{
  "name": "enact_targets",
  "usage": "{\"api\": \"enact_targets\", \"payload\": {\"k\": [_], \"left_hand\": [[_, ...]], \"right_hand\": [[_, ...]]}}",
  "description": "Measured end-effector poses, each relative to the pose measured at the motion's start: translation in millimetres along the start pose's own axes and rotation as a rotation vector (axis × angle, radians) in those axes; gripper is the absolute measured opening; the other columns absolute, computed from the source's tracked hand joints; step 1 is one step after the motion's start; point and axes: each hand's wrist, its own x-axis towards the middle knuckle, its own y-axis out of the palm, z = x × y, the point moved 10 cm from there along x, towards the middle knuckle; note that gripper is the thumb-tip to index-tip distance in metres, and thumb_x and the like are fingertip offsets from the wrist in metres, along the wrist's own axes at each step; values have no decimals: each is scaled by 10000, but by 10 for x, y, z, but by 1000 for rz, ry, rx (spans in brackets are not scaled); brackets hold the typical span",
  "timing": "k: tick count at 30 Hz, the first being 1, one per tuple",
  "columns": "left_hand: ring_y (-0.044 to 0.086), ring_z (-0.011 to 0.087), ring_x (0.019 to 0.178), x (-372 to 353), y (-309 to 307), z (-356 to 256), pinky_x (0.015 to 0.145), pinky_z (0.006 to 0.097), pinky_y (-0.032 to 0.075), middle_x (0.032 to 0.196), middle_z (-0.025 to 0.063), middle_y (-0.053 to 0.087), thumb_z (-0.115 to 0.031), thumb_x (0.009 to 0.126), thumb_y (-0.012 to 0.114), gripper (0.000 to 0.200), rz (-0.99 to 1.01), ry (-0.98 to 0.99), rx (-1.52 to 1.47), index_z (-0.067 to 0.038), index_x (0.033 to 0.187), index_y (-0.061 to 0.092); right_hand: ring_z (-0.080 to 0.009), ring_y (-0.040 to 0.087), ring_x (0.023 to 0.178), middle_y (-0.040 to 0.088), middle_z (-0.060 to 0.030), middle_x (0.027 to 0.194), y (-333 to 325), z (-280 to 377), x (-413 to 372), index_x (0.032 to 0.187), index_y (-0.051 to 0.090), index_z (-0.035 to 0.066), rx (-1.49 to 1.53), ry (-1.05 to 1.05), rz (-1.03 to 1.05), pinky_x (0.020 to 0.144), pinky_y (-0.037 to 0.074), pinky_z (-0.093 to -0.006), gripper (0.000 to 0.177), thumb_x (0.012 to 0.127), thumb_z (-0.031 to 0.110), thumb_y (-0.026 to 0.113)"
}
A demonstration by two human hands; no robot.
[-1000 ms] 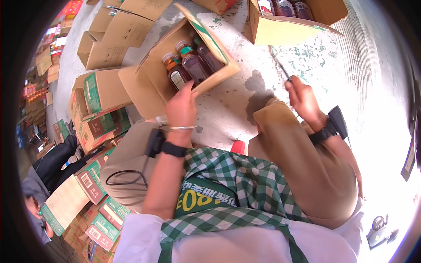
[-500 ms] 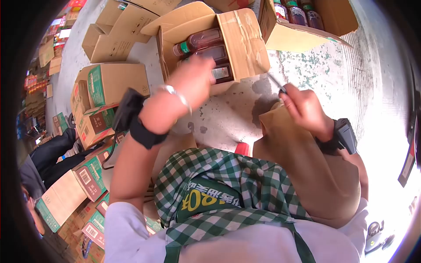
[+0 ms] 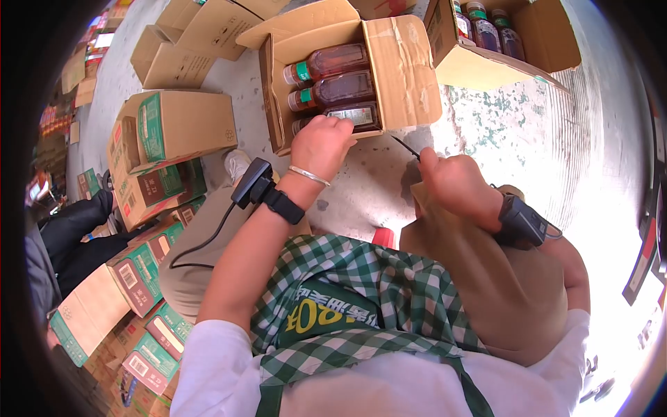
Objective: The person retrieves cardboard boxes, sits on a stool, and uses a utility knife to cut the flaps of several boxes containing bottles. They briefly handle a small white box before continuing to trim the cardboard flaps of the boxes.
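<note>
My left hand [image 3: 321, 149], fingers curled, is at the near side of an open cardboard carton [image 3: 403, 69]. It covers part of the nearest bottle [image 3: 356, 115], and what its fingers grip is hidden. Two more dark bottles with green neck bands, an upper bottle [image 3: 338, 60] and a middle bottle [image 3: 345, 89], lie on their sides in the carton. Closed around a thin dark pointed tool [image 3: 405, 147], perhaps a small knife, my right hand [image 3: 458, 184] is just right of the carton, above my knee. The tool's tip points up and left.
Another open carton [image 3: 479, 68] with several bottles stands at the back right. Cartons lie to the left, including an open carton [image 3: 198, 128] and an empty-looking carton [image 3: 184, 59]. A person's dark-clothed leg [image 3: 80, 219] shows at far left. A red object [image 3: 383, 237] is between my knees.
My left hand has come down from over the bottles to the carton's near side, uncovering the middle bottle. My right hand, with the tool, has moved left and slightly down, toward the carton.
</note>
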Motion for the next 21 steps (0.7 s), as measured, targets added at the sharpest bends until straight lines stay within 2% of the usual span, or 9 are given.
{"api": "enact_targets", "payload": {"k": [2, 5, 9, 14, 20, 21], "left_hand": [[567, 302, 804, -17, -41, -34, 686, 408, 474, 793, 96, 593, -198, 724, 721, 218, -89, 2, 28, -58, 817, 583], [563, 297, 793, -31, -70, -3, 680, 407, 473, 786, 91, 588, -197, 722, 719, 203, -126, -83, 25, -61, 792, 587], [559, 295, 785, -25, -60, -31, 676, 403, 473, 793, 88, 592, -201, 727, 717, 195, -111, -107, 27, -63, 790, 594], [555, 291, 765, 13, -88, -111, 656, 384, 469, 770, 84, 591, -201, 734, 717, 176, -182, -95, 5, -74, 803, 617], [556, 267, 759, -26, -106, -112, 637, 372, 481, 746, 61, 579, -194, 739, 686, 142, -227, -66, 11, -84, 754, 597], [556, 267, 759, -36, -100, -118, 637, 372, 481, 746, 61, 579, -194, 739, 686, 142, -220, -65, 10, -84, 754, 597]], "right_hand": [[-324, 579, 458, 546, -135, 520, -18, 71, 66, 804, 451, 26, 24, 1, -25, 412, 446, -410, 125, 772, 66, 565], [-350, 585, 478, 562, -162, 541, 72, 54, 105, 804, 448, 7, 7, 43, 62, 425, 453, -428, 136, 739, 42, 562], [-385, 591, 504, 572, -202, 559, 158, -92, 59, 806, 450, -6, 81, 119, 72, 451, 459, -469, 123, 757, 46, 550], [-407, 586, 513, 567, -220, 563, 269, -246, 116, 810, 455, -12, 140, 186, 67, 472, 458, -498, 125, 783, 67, 547], [-417, 587, 535, 570, -219, 572, 366, -321, 67, 797, 458, -18, 164, 119, 63, 499, 468, -495, 137, 816, 91, 538], [-421, 569, 525, 554, -214, 560, 417, -365, 119, 807, 452, -10, 176, 103, 58, 491, 451, -497, 159, 860, 119, 529]]}}
